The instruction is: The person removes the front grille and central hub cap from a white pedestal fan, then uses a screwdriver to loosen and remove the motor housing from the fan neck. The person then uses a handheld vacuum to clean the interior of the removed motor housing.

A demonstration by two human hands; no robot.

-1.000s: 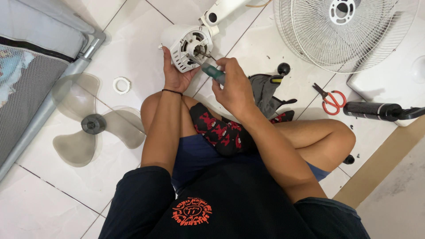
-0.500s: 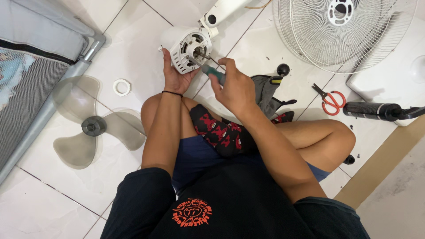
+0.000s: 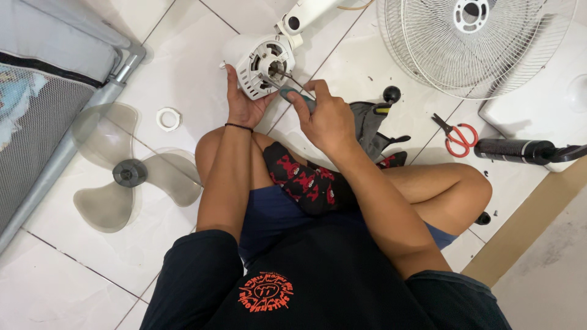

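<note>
The left hand (image 3: 241, 105) cups the underside of the rigid white plastic fan motor housing (image 3: 260, 60), likely light yet awkward on its stem, while the right hand (image 3: 327, 122) just beside it pinches a slim green-handled screwdriver (image 3: 298, 98), whose tip reaches the housing's face.

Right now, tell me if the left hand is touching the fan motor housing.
Touching. The head view shows the left hand cupped against the lower edge of the white motor housing, fingers pressed to its side, with no gap between them.
</note>
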